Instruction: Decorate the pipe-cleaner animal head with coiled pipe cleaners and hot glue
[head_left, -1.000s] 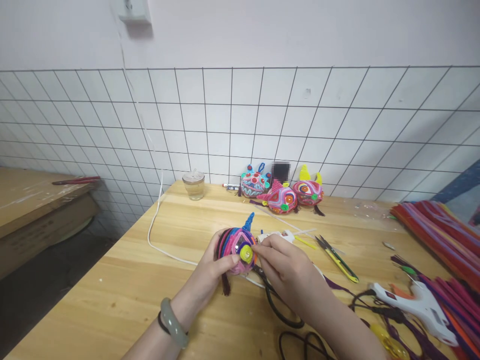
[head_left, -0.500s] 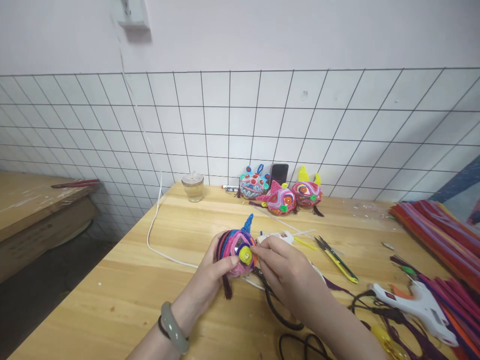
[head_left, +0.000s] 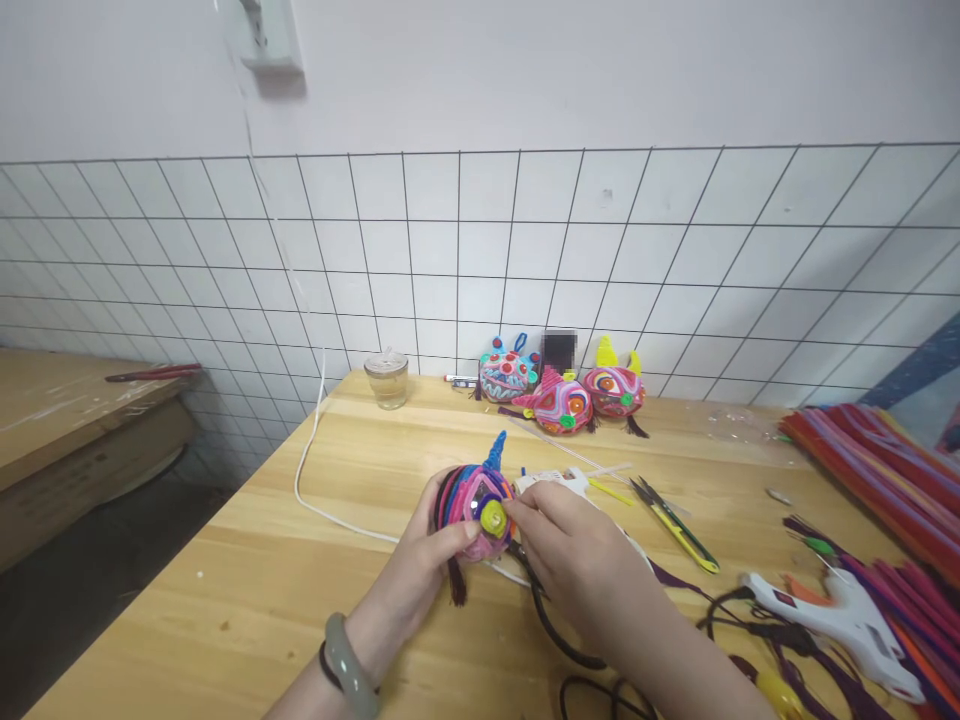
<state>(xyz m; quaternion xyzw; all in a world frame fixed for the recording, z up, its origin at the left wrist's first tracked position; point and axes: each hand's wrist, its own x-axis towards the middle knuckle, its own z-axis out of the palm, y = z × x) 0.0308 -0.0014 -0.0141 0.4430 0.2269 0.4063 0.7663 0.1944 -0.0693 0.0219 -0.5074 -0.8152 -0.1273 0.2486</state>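
Observation:
A round, striped ornament (head_left: 459, 497) in pink, blue and black has a blue horn on top and a dark tassel below. My left hand (head_left: 427, 545) is wrapped round its left side, the thumb resting beside a coiled yellow disc (head_left: 493, 518) on its front. At the disc's right edge, the thumb and fingers of my right hand (head_left: 559, 525) are pinched together against the ornament; whatever lies between the fingertips is too small to make out. A white glue gun (head_left: 555, 482) lies behind my right hand, partly hidden by it.
Three similar ornaments (head_left: 564, 402) stand at the back, near a lidded glass cup (head_left: 388, 382). Yellow-handled snips (head_left: 679, 530) lie right of my hands. Another glue gun (head_left: 840, 620), dark cables, and bundles of coloured strips (head_left: 885, 480) occupy the right side. A white cord (head_left: 330, 512) crosses the left.
The view has shifted slightly, with the table scene a little lower in the picture. Both hands stay on the ornament in nearly the same pose.

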